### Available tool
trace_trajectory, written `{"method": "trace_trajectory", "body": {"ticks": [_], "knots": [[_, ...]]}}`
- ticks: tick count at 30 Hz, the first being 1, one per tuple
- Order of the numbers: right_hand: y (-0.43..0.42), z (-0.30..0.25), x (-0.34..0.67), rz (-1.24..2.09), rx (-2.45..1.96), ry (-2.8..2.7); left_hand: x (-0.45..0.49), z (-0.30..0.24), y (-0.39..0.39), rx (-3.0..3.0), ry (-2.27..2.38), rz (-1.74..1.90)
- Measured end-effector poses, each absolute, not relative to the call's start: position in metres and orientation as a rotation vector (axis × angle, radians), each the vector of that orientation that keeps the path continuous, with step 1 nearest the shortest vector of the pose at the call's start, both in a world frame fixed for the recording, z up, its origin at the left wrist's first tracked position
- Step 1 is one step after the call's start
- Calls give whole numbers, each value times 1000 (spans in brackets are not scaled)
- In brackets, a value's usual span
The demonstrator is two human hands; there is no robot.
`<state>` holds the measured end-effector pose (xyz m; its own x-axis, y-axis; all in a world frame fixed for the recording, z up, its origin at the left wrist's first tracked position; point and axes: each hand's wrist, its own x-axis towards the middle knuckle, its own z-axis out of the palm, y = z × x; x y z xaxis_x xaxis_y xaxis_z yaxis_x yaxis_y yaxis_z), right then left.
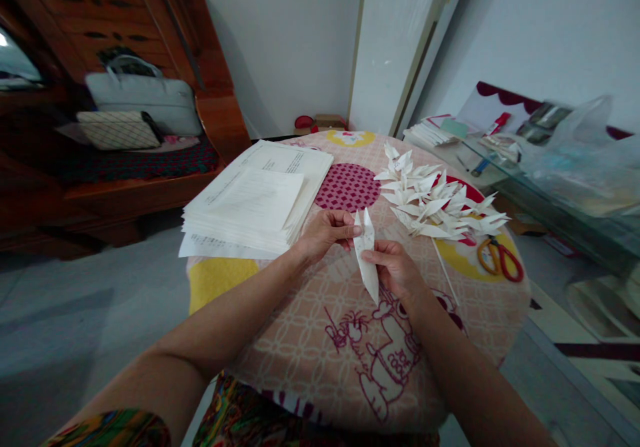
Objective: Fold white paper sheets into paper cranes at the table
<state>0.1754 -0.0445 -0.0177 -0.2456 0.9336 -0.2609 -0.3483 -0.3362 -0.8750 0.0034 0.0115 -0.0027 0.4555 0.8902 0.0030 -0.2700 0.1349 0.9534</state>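
Observation:
Both of my hands hold one folded white paper piece [367, 255], a long pointed shape with two tips up and one point down, over the round table [310, 340]. My left hand [325, 232] pinches its upper left edge with closed fingers. My right hand [395, 268] grips the right side near the middle. A pile of several finished folded paper shapes [436, 200] lies on the table just beyond my right hand. A stack of white printed sheets [257, 200] sits beyond my left hand.
Orange-handled scissors [497, 257] lie at the table's right edge beside a thin stick [445, 270]. A glass table [560, 187] with clutter and a plastic bag stands to the right. A wooden bench [140, 180] with bags is at the left, a tall white appliance [395, 47] behind.

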Motion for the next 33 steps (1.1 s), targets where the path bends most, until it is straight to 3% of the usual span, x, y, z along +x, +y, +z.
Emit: {"method": "trace_trajectory", "body": {"ticks": [14,33], "knots": [[-47,-24,168,1542,-1066,-955,10,1,-1,1381,1044,1089],[-49,-21,175,1673,-969,-872,2,10,2,1064,678,954]]}}
